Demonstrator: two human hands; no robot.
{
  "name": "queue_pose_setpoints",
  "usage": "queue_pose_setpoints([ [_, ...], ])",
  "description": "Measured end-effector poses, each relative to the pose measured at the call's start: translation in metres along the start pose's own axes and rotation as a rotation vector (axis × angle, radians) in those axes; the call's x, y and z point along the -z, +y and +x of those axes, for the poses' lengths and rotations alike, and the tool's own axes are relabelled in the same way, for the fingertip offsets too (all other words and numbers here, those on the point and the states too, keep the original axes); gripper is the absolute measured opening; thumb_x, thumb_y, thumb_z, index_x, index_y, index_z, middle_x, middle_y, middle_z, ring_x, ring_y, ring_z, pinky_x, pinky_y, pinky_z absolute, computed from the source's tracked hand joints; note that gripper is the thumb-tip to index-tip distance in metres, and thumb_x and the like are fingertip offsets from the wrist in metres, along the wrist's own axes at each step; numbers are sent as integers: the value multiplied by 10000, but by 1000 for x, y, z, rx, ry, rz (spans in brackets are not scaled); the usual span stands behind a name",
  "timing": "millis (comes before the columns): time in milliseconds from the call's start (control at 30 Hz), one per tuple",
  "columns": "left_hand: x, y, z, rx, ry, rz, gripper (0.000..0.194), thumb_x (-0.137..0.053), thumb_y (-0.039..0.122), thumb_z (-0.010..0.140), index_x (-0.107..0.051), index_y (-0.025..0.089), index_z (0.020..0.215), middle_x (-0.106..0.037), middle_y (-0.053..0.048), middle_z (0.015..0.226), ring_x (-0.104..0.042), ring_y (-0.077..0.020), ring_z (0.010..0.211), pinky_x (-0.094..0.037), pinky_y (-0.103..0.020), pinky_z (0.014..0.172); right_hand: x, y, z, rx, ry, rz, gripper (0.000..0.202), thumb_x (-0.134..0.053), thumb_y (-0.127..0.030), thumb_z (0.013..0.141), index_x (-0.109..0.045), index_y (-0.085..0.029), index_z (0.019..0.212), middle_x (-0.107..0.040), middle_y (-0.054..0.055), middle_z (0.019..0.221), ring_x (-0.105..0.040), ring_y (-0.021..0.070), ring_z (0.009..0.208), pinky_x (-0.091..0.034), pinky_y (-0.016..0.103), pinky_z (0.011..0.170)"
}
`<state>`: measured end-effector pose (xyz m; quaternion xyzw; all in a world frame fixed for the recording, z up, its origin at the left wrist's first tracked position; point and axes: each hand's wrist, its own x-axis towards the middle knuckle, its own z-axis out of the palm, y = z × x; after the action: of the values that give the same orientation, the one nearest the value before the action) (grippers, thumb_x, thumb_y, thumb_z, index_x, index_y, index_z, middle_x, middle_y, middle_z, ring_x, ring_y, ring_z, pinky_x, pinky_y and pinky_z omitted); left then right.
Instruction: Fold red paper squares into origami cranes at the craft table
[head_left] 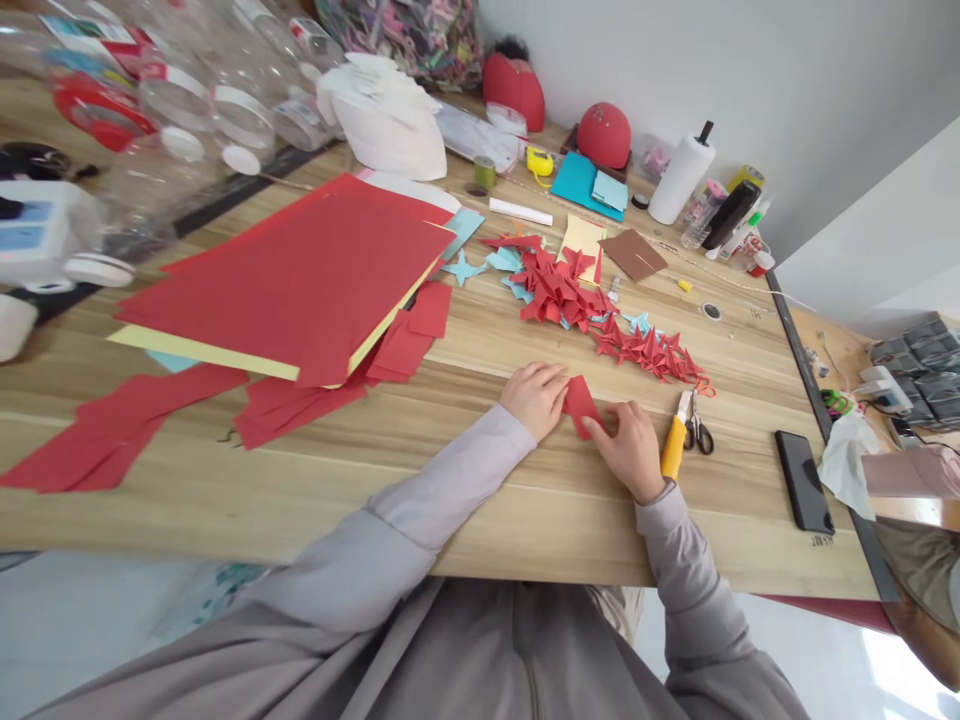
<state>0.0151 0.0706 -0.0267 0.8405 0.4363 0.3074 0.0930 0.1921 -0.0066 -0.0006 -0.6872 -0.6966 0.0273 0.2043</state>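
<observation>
A small piece of red paper (580,400) lies between my two hands over the table. At its left edge, my left hand (534,402) has the fingers pressed together on the paper. My right hand (630,450) pinches its right edge between thumb and fingers; part of that edge is hidden. Just beyond are piles of folded red paper stars (559,290), and a light blue paper star (463,268) lies farther left. A yellow utility knife (674,440) and black scissors (699,432) rest right of my right hand.
Large red sheets (300,270) and red strips (127,420) lie on the left. Plastic bottles (240,110) and white tissues (390,130) stand behind. Brown paper (634,254), a yellow tape measure (538,162) and a white roll (681,175) are farther back. A phone (803,482) lies right.
</observation>
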Motion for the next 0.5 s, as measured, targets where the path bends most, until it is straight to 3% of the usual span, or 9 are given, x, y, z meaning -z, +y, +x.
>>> queue_pose_setpoints([
  [100,7,3,0,117,18,111,280,-516,334,857,-676,146,990,-640,-142,980,-553,-279,944,-450,-427,844,-9,-6,4,-47,-12,-31,270,-627,-435,795,-584,-168,799,-599,70,798,-565,215,787,-437,328,736],
  [267,13,9,-1,208,-93,191,549,-706,595,639,-664,110,891,-572,-173,960,-525,-341,950,-440,-456,813,-13,2,7,-112,-18,86,182,-641,-302,774,-530,-192,682,-577,20,708,-548,174,687,-420,283,655],
  [367,10,10,-1,208,-102,142,553,-730,595,615,-656,121,891,-575,-171,968,-530,-341,956,-440,-455,807,-13,3,6,-145,21,181,171,-595,-299,787,-521,-198,671,-567,0,658,-532,157,634,-401,266,606],
  [500,4,11,1,189,37,-85,565,-752,511,642,-612,159,1060,-607,-148,1084,-546,-317,1034,-433,-460,891,-9,-2,7,-185,20,445,223,-594,-388,780,-538,-197,678,-561,-22,602,-504,131,550,-398,248,540],
])
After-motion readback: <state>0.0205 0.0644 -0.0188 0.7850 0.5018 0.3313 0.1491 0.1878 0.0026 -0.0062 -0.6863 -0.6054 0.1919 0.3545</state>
